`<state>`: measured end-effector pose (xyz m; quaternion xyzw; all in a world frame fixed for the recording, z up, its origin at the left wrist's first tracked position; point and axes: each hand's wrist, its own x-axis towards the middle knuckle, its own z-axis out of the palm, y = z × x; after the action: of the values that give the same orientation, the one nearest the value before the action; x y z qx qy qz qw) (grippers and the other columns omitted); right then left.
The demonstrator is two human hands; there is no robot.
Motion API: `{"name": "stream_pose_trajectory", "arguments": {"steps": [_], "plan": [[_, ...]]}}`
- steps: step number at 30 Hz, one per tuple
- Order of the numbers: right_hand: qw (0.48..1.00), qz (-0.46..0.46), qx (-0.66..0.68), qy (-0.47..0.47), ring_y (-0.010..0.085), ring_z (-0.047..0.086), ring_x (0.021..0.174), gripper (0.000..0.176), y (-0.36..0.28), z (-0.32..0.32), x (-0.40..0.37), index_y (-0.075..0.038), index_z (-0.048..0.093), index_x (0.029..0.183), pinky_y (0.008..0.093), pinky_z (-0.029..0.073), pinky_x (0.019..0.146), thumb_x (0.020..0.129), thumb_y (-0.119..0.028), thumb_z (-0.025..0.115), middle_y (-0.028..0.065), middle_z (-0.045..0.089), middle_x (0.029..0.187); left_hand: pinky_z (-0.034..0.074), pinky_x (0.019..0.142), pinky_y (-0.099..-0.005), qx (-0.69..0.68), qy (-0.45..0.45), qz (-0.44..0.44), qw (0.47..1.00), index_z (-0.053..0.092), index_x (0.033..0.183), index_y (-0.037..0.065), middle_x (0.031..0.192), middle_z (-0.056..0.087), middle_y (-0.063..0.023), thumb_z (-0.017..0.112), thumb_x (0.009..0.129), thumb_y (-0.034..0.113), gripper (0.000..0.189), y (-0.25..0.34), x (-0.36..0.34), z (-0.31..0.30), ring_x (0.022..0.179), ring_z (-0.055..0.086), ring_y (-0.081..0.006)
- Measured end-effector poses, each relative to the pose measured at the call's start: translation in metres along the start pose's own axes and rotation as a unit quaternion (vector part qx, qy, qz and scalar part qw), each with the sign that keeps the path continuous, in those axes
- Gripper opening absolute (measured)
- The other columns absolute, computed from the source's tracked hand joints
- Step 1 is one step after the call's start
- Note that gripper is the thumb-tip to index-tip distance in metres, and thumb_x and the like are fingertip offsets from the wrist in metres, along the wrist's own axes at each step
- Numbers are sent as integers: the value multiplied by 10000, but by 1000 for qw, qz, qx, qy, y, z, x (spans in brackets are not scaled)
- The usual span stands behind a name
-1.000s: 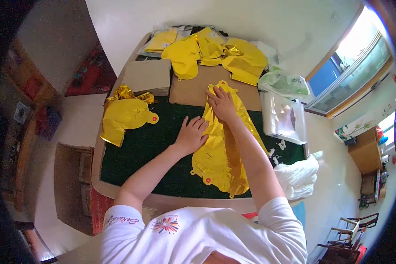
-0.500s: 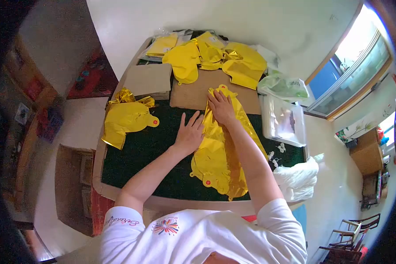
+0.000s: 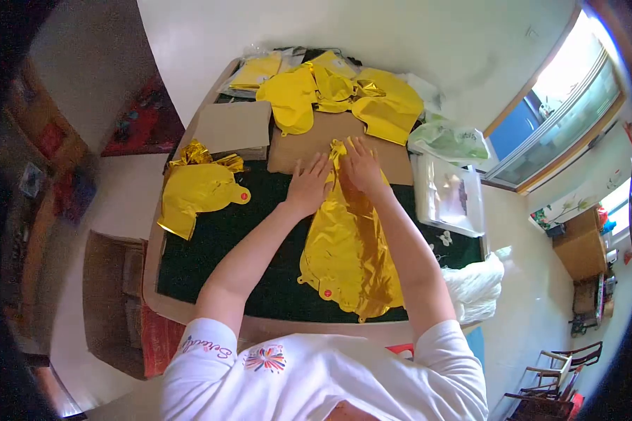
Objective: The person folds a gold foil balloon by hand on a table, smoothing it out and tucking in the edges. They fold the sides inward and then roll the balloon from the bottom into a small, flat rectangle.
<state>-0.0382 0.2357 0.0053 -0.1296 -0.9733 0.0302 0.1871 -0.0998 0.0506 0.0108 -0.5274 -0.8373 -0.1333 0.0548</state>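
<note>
A flat gold foil balloon point(image 3: 344, 245) lies lengthwise in front of me, from the table's near edge up onto the brown cardboard point(image 3: 309, 144). Its near end is broad with small tabs and a red dot; its far end is narrowed and creased between my hands. My left hand point(image 3: 309, 186) rests on the balloon's left edge, fingers stretched out. Across from it, my right hand point(image 3: 364, 170) presses flat on the far right part, fingers extended. Some of the foil is hidden under the hands and right forearm.
Another gold balloon point(image 3: 200, 189) lies at the left, with more gold balloons point(image 3: 291, 98) at the back. A grey board stack point(image 3: 233, 126) stands back left. Clear plastic sleeves point(image 3: 449, 193) and a white bundle point(image 3: 476, 284) are at the right. An open carton point(image 3: 112, 302) sits beside the table.
My left hand has slid forward along the balloon's left edge. My right hand has shifted slightly back. The balloon's right side has come inward, and the red dot at its far end no longer shows.
</note>
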Motion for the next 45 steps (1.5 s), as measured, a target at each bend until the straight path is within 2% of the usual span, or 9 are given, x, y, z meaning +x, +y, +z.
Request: {"name": "stream_pose_trajectory", "arguments": {"steps": [2, 4, 11, 15, 20, 26, 32, 34, 45], "plan": [[1000, -6, -17, 25, 303, 329, 1379, 466, 10, 9, -10, -126, 432, 1394, 604, 264, 1071, 969, -318, 439, 117, 395, 1467, 126, 1155, -533, -13, -14, -11, 1000, 273, 1481, 100, 1556, 238, -83, 380, 994, 350, 558, 1, 9, 2, 1437, 213, -242], [1000, -7, -22, 3, 305, 330, 1378, 456, 6, 4, -20, -129, 442, 1388, 598, 269, 1069, 966, -302, 450, 112, 405, 1460, 118, 1161, -522, 14, -75, -21, 997, 253, 1492, 104, 1569, 209, -73, 354, 999, 379, 573, 2, 12, 7, 1444, 194, -236], [1000, -1, 17, -7, 300, 340, 1372, 437, -4, 7, -29, -151, 460, 1380, 593, 261, 1071, 970, -303, 457, 94, 423, 1452, 119, 1164, -519, -6, -77, -34, 996, 246, 1498, 123, 1572, 207, -54, 350, 998, 407, 585, 3, 10, 6, 1449, 180, -224], [1000, 1, 25, 1, 298, 334, 1377, 442, -3, 12, -30, -153, 457, 1383, 592, 260, 1072, 972, -313, 453, 89, 421, 1454, 72, 1164, -546, -9, -76, -17, 997, 266, 1492, 120, 1564, 227, -41, 355, 1003, 402, 571, 2, 10, 8, 1450, 178, -216], [1000, 5, 8, -8, 307, 336, 1375, 462, -4, 12, -30, -165, 408, 1414, 611, 248, 1076, 976, -312, 427, 112, 399, 1464, 72, 1156, -569, 4, -75, -8, 997, 282, 1490, 141, 1563, 232, -40, 347, 1002, 407, 559, 3, 9, 7, 1449, 184, -226], [1000, 11, 11, -15, 310, 340, 1373, 438, -7, 7, -28, -205, 446, 1392, 638, 235, 1069, 966, -308, 435, 117, 411, 1453, 90, 1149, -576, 0, -63, -11, 998, 295, 1487, 172, 1562, 237, -45, 382, 989, 411, 560, 2, 9, 10, 1445, 199, -235], [1000, 15, 18, -8, 302, 337, 1374, 424, -8, 6, -23, -181, 475, 1366, 656, 221, 1066, 961, -304, 436, 113, 414, 1450, 138, 1140, -580, -14, -35, -4, 999, 339, 1461, 141, 1549, 268, -67, 401, 977, 432, 569, 1, 9, 11, 1428, 235, -264], [1000, 18, 15, -12, 302, 335, 1375, 425, -7, 8, -23, -180, 474, 1366, 655, 221, 1066, 961, -305, 437, 112, 414, 1450, 106, 1150, -570, -17, -67, -20, 997, 297, 1485, 169, 1566, 226, -46, 407, 977, 423, 578, 1, 10, 10, 1447, 192, -233], [1000, 14, 21, 1, 316, 339, 1370, 430, -8, 9, -23, -201, 461, 1379, 656, 263, 1035, 961, -303, 450, 122, 410, 1448, 61, 1155, -573, 5, -92, -17, 996, 279, 1494, 170, 1569, 219, -30, 357, 987, 445, 582, 3, 11, 6, 1450, 178, -238]]}}
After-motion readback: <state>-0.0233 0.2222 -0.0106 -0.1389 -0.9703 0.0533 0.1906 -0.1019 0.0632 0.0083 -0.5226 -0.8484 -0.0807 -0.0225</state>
